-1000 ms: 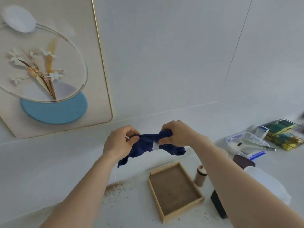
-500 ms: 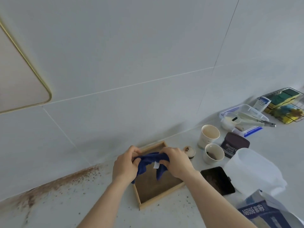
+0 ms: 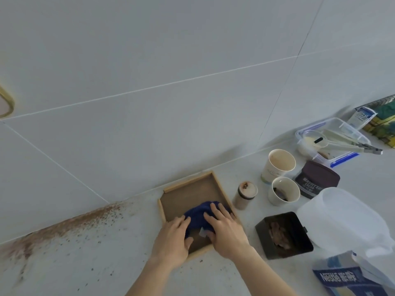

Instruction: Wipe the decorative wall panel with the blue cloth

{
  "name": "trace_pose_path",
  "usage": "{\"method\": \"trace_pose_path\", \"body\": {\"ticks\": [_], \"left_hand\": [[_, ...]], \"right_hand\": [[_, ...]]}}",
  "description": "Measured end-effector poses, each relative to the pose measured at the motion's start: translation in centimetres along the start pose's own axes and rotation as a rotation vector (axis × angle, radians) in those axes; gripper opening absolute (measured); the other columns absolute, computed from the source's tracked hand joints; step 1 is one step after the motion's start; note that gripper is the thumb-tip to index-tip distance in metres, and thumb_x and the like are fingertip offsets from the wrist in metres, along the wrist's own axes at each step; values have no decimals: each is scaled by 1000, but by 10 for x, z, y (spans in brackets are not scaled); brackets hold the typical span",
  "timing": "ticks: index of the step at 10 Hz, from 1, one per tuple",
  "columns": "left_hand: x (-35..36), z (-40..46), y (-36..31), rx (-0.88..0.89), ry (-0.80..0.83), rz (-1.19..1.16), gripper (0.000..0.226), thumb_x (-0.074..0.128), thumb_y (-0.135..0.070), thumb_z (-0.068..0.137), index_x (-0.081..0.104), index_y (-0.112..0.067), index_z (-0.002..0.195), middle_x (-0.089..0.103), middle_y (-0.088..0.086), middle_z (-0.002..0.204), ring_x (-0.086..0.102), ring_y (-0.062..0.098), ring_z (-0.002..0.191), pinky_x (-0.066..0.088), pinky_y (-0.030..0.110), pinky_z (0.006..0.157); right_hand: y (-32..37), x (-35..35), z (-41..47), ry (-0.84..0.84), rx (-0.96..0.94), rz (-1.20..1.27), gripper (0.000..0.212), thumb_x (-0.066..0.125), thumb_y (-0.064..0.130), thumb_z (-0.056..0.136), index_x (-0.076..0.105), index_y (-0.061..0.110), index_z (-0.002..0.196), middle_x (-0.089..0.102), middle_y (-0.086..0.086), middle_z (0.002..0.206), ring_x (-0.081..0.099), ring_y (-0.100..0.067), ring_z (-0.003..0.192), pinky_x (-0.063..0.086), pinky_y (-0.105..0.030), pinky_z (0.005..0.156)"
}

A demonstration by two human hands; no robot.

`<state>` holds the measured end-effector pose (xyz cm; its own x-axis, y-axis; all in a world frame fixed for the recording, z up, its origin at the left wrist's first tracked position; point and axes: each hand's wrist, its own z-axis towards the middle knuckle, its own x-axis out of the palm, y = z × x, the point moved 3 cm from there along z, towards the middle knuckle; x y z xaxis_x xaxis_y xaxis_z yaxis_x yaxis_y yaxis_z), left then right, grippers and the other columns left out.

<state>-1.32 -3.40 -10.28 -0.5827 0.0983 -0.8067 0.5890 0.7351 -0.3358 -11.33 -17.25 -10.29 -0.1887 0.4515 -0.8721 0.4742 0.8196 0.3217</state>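
Left hand [image 3: 173, 238] and right hand [image 3: 225, 230] lie flat-fingered on blue cloth [image 3: 198, 212] in tray [image 3: 222, 189]; I judge wall panel [image 3: 3, 104] wiping not underway.

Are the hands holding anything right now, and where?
Nothing gripped: left hand and right hand lie flat on the blue cloth, pressing it into the wooden tray.

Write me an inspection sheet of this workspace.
Surface: white counter, brown powder spilled along the wall.
Job's things: blue cloth bunched in the wooden tray; wall panel, only a corner at the left edge.
Clutter: paper cups, small jar, cocoa tub, black container, clear jug, plastic box with tongs.
Hands: left hand and right hand rest flat on the cloth.
Cables: nothing seen.
Surroundings: white tiled wall.
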Motion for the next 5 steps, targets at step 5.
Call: {"method": "trace_pose_path", "body": {"ticks": [5], "left_hand": [[-61, -44, 20, 104, 139, 121, 78, 32, -69, 98, 11, -31, 163, -11, -6, 173, -12, 18, 159, -3, 45, 130]], "right_hand": [[37, -40, -2, 330, 105, -196, 92, 43, 80, 88, 10, 35, 160, -10, -6, 172, -4, -36, 158, 5, -70, 123]]}}
